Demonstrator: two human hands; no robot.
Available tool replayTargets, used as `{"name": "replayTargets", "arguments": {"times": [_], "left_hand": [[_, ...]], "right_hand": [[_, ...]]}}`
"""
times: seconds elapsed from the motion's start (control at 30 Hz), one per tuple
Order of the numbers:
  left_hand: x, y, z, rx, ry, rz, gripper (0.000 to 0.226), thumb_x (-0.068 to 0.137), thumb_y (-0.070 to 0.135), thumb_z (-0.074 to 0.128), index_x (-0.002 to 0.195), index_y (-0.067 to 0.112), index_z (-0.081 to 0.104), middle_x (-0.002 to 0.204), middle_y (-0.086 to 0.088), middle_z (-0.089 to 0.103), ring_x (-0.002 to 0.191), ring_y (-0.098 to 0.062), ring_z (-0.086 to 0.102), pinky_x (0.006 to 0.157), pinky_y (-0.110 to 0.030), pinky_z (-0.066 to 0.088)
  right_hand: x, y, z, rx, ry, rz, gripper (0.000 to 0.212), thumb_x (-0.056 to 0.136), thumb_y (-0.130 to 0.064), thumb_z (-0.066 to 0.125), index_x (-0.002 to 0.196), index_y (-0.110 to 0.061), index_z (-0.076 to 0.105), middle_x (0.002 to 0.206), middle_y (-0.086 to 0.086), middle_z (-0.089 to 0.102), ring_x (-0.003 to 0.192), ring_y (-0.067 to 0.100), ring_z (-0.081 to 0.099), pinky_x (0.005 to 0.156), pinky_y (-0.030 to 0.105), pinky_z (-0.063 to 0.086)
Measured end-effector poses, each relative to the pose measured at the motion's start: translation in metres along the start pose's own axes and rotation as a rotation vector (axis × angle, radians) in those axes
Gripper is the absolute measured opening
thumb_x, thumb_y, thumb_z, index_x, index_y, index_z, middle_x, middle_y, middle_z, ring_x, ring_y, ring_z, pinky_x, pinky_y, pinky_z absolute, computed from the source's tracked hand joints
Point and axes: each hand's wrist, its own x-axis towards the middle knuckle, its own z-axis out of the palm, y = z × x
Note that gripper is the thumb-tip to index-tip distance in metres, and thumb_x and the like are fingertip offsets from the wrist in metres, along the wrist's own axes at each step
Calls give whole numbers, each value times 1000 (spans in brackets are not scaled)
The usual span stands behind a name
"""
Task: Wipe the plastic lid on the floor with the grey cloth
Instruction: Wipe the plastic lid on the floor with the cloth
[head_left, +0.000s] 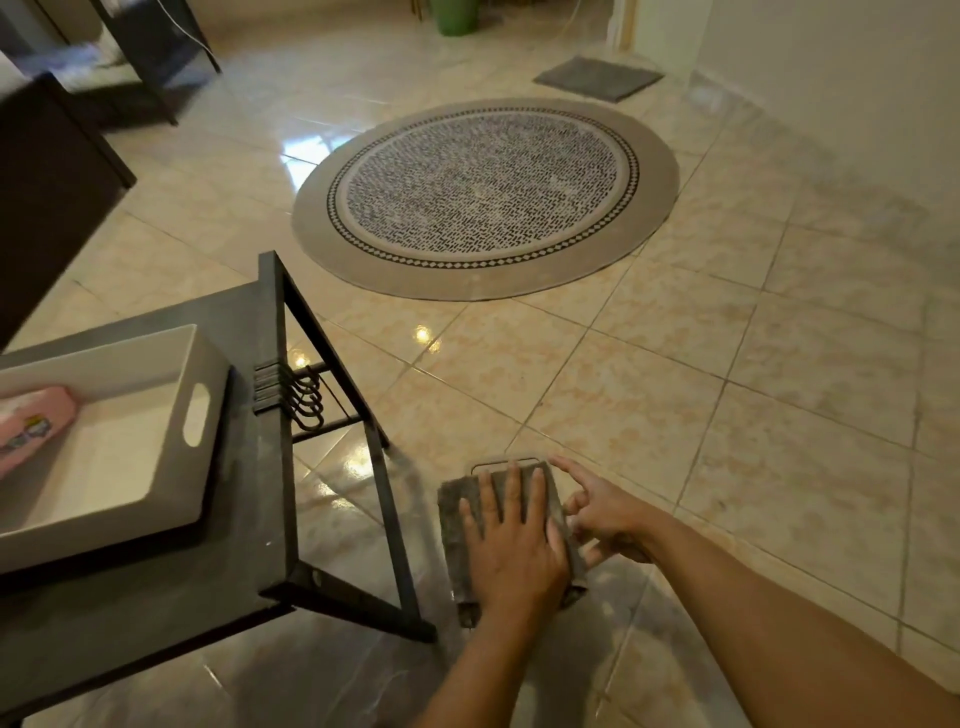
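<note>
Left hand (511, 540) lies flat, palm down, fingers spread, pressing the grey cloth (457, 525) onto the plastic lid (505, 461); it is not gripping anything. Right hand (597, 512) sits just beside it at the lid's right edge, fingers loosely curled, index finger extended and touching the cloth's far right corner; cannot tell whether the lower fingers pinch the edge. Cloth is fuzzy, roughly rectangular, and covers almost the whole lid. Lid is visible only as a thin pale strip with rounded corners and a dark line along the far edge, past the left fingertips. Lid lies on the floor (727, 364), glossy beige marbled tile with thin grout lines, just beside the front right leg of the dark metal-framed worktop (249, 467). On the worktop is a white rectangular tray (156, 358) with a slotted handle, holding a pink case (31, 426). Round patterned rug (485, 197) lies well apart, further out.
</note>
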Motion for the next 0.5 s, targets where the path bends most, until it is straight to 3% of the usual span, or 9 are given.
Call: {"name": "replayTargets", "arguments": {"times": [0.1, 0.2, 0.33, 0.5], "left_hand": [[25, -13, -12, -14, -21, -48, 63, 101, 50, 15, 150, 34, -21, 161, -2, -25, 144, -29, -29, 118, -57, -11], [7, -19, -8, -27, 21, -132, 67, 100, 52, 17, 149, 35, -26, 161, -3, -28, 143, -29, -33, 114, -52, -22], [7, -7, -5, 15, -7, -2, 64, 98, 54, 13, 149, 35, -21, 161, -2, -24, 144, -28, -31, 116, -55, -18], [5, -21, -14, -16, 36, -181, 67, 99, 53, 16, 149, 33, -24, 161, -4, -25, 143, -30, -31, 116, -54, -17]], "right_hand": [[2, 0, 1, 19, -3, -5, 97, 85, 19, 49, 148, -50, 24, 90, 12, 56, 67, 21, 66, 61, 50, 63], [1, -2, 2, 12, 6, -20, 95, 85, 18, 51, 148, -48, 26, 90, 12, 54, 70, 22, 68, 61, 50, 63], [3, -10, 0, 7, 26, -38, 94, 83, 21, 45, 149, -43, 29, 86, 10, 50, 66, 20, 59, 64, 51, 63], [6, -20, -1, -2, 38, -47, 94, 85, 21, 47, 150, -43, 26, 86, 9, 52, 75, 24, 62, 60, 46, 64]]}}
